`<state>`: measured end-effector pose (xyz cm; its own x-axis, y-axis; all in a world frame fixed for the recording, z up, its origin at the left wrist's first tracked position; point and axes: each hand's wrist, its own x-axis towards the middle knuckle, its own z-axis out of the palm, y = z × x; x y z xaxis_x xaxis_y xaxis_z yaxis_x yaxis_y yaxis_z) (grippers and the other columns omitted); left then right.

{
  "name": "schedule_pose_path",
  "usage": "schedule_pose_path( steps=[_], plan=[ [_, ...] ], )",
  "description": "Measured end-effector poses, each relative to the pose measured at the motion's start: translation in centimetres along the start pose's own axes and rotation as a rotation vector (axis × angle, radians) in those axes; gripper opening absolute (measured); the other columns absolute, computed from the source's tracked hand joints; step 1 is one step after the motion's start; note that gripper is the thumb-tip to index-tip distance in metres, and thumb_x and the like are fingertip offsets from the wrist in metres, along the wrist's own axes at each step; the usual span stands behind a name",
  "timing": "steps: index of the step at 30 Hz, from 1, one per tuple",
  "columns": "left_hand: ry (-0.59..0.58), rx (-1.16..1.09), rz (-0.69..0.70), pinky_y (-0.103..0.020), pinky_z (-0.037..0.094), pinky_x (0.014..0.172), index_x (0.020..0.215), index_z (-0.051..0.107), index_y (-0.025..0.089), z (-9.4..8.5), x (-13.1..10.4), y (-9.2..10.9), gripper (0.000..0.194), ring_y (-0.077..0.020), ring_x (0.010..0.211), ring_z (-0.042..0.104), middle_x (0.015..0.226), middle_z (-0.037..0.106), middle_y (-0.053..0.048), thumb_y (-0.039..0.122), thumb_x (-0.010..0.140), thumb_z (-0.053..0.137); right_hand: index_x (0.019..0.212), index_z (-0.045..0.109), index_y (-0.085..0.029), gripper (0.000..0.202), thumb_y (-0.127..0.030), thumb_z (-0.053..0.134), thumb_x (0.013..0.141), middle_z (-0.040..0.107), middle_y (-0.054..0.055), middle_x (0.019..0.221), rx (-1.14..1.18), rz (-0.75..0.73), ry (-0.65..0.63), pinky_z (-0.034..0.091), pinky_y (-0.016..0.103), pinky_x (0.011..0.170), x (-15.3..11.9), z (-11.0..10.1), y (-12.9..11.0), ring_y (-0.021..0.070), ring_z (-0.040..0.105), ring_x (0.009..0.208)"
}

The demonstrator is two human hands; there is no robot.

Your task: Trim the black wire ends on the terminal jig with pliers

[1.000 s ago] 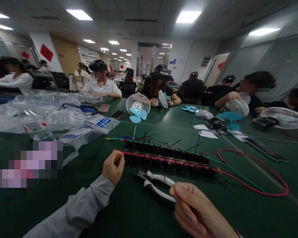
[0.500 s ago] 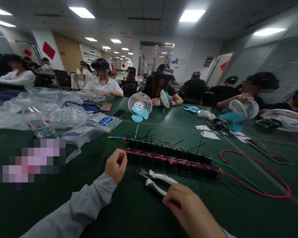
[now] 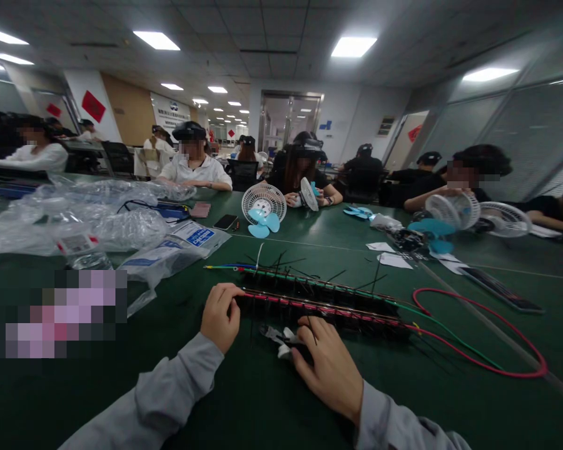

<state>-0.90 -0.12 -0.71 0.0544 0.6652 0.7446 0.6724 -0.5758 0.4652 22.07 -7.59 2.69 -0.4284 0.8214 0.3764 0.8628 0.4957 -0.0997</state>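
A long harness (image 3: 319, 306) of red and green wires, tied with many black cable ties, lies across the table before me. My left hand (image 3: 221, 317) is closed in a pinch at its near left end, beside the red wire. My right hand (image 3: 331, 362) is wrapped around the white handles of the cutting pliers (image 3: 273, 336), thumb on the near side and fingertips close to the harness. Most of the handles are hidden beneath it. The pliers' dark jaws point left, toward my left hand. Loose tie tails stick up from the harness.
Clear plastic bags (image 3: 98, 212) and a bottle (image 3: 90, 256) cover the left side. A fan with blue blades (image 3: 264, 209) stands beyond the harness. A red cable loop (image 3: 542, 362) extends right, near a dark phone-like slab (image 3: 502, 290). Several co-workers sit across the table.
My right hand has moved forward and left, from the ends of the pliers' handles to over them. My left hand stays at the harness end, its fingers slightly more extended.
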Motion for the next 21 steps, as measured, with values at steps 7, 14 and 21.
schedule_pose_path(
  steps=[7,14,21],
  plan=[
    [-0.354,0.116,0.205,-0.040,0.038,0.084,0.082,0.063,0.022,-0.53,0.07,-0.12,0.019,-0.0252,0.101,0.049,0.100,0.061,-0.005,0.007,0.072,0.054,0.092,0.056,-0.018,0.020,-0.032,0.052,0.080,0.052,0.009,0.099,-0.037,-0.032,-0.061,0.039,0.035,0.077,-0.26,0.67,0.11,0.0205,0.048,0.089],
    [-0.372,0.066,0.240,-0.036,0.039,0.080,0.086,0.063,0.020,-0.89,0.35,-0.16,0.008,-0.0216,0.090,0.056,0.093,0.064,-0.007,0.021,0.080,0.057,0.090,0.055,-0.018,0.016,-0.029,0.044,0.086,0.051,0.010,0.101,-0.057,-0.037,-0.081,0.040,0.036,0.075,-0.55,0.88,-0.15,0.0198,0.049,0.086],
    [-0.339,-0.100,0.291,-0.031,0.044,0.080,0.092,0.065,0.021,-0.64,0.51,-0.13,0.015,-0.0163,0.087,0.062,0.090,0.069,-0.004,0.019,0.087,0.051,0.090,0.055,-0.018,0.013,-0.028,0.047,0.084,0.049,0.010,0.103,-0.037,-0.068,-0.142,0.040,0.036,0.077,-0.27,-0.02,-0.49,0.0204,0.048,0.089]
  ],
)
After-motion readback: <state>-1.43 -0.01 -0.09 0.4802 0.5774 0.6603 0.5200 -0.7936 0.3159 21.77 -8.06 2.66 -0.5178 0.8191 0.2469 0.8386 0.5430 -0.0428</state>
